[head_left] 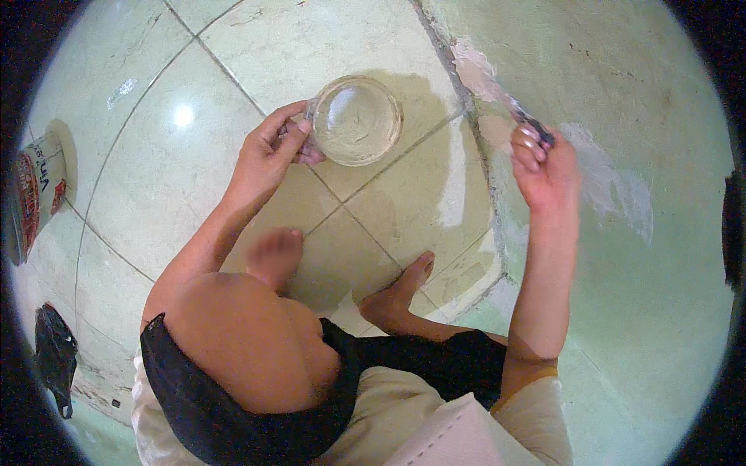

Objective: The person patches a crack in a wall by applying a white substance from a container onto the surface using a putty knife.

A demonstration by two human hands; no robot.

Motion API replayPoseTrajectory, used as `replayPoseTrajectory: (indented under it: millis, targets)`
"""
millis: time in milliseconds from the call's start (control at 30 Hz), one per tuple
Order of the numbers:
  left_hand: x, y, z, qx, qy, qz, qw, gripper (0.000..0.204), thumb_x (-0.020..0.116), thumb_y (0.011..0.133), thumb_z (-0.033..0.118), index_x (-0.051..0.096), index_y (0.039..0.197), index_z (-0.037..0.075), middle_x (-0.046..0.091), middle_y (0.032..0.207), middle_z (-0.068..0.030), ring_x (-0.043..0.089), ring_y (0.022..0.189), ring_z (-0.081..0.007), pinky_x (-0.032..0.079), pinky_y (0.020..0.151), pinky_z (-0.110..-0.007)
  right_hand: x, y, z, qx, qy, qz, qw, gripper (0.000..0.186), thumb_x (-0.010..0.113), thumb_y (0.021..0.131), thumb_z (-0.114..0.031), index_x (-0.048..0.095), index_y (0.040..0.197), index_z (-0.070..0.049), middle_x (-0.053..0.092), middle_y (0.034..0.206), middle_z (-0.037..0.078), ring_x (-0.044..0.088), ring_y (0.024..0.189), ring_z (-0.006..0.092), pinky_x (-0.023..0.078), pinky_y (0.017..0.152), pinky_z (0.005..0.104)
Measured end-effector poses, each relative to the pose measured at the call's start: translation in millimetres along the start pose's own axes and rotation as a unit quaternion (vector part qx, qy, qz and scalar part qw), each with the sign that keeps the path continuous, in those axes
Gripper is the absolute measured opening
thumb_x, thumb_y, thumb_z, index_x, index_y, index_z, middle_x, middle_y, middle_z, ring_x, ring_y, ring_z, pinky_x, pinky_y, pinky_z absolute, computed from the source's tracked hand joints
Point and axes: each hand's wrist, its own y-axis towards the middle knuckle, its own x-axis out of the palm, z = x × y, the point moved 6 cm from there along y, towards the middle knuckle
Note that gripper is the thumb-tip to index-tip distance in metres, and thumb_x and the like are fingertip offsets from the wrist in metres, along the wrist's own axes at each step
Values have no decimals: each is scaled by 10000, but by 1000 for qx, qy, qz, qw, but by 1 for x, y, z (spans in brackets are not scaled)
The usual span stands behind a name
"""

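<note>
My left hand (272, 147) is closed on the handle of a clear round mug (398, 116), held out over the floor tiles. A thin pale residue shows inside it. My right hand (548, 175) grips the dark handle of a putty knife (535, 126). Its blade is blurred and lies against the green wall (622, 85), by a whitish-pink putty patch (475, 74) along the wall's lower edge. A wider white smear of putty (614, 182) spreads to the right of that hand.
A printed bucket (43, 186) stands on the tiled floor (233, 46) at the far left, with a black plastic bag (54, 353) nearer me. My bent knee (233, 334) and bare feet (400, 295) are below the mug. A dark object (733, 229) shows at the right rim.
</note>
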Motion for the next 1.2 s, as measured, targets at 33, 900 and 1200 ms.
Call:
replayPoseTrajectory:
  millis: [33, 900, 1200]
  targets:
    - [2, 2, 1, 2, 5, -10, 1000, 413, 540, 995, 231, 492, 1338, 5, 621, 918, -80, 669, 812, -192, 563, 754, -311, -3, 13, 1, -14, -20, 13, 1000, 145, 344, 924, -63, 345, 780, -74, 373, 653, 29, 347, 497, 117, 288, 410, 265]
    - [5, 0, 0, -13, -13, 1, 1000, 378, 529, 998, 166, 489, 1324, -20, 603, 852, -79, 663, 759, -168, 564, 711, -292, 15, 46, -29, -59, 26, -43, 997, 87, 340, 900, -3, 407, 845, 1, 320, 647, 13, 302, 531, 97, 250, 441, 261]
    - [3, 0, -2, -9, -9, -4, 1000, 380, 528, 998, 165, 486, 1327, -19, 600, 835, -78, 665, 761, -171, 565, 717, -292, 11, 30, 13, -6, -44, 22, 999, 143, 337, 931, -63, 391, 799, -58, 382, 650, 20, 359, 516, 110, 287, 427, 269]
